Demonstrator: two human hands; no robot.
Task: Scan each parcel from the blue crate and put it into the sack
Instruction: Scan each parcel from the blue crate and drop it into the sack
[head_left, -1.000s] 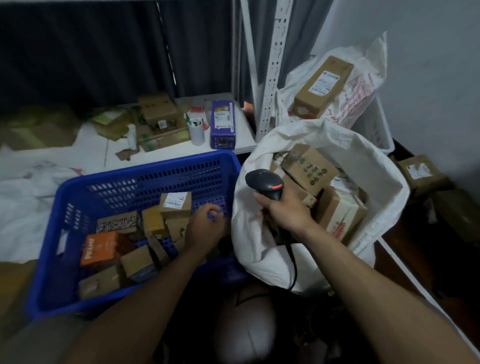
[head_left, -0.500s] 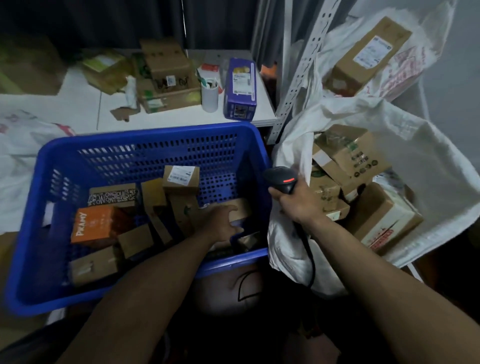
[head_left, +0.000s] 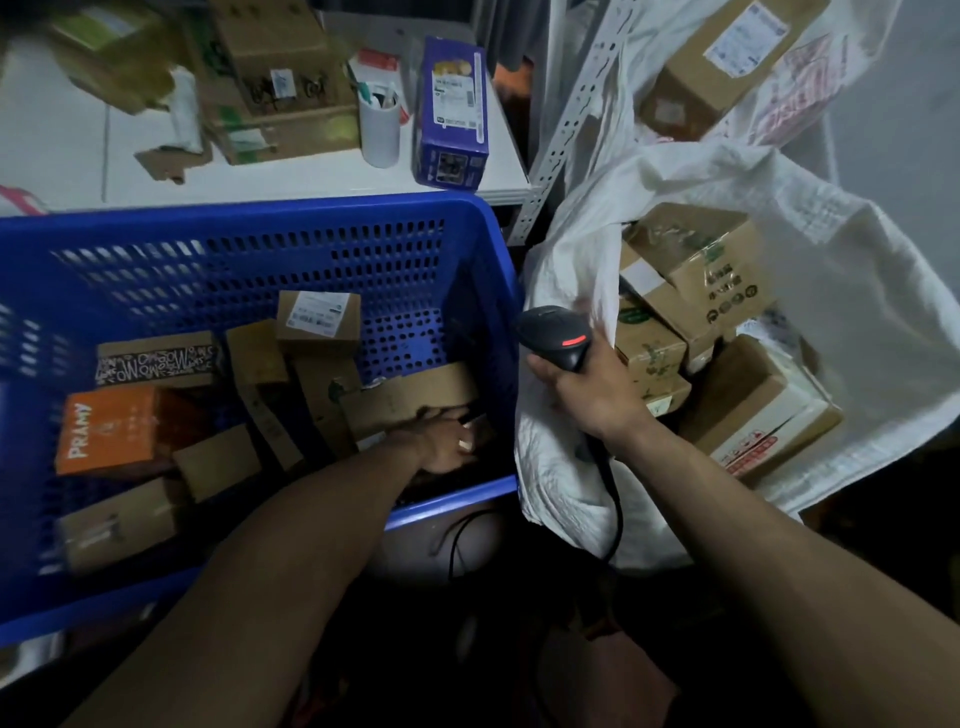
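The flat cardboard parcel (head_left: 410, 397) lies in the near right corner of the blue crate (head_left: 260, 249). It is probably light and stiff; grip across opposite edges. The left hand (head_left: 441, 444) curls on its near edge. The right hand (head_left: 587, 384) clasps the scanner (head_left: 553, 338) by the sack (head_left: 831, 291).

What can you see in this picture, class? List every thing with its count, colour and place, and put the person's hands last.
Crate: one, blue, left of the sack.
Brown parcels: about eight, brown, in the crate.
Orange box: one, orange, left side of the crate.
Sack: one, white, open, right of the crate.
Packed boxes: at least four, brown, inside the sack.
Scanner: one, black with a red light, in the right hand.
Table: one, white, behind the crate.
Purple box: one, purple, on the table.
Cup: one, white, beside the purple box.
Left hand: in the crate, at a flat brown parcel, hold unclear.
Right hand: holds the scanner at the sack's edge.
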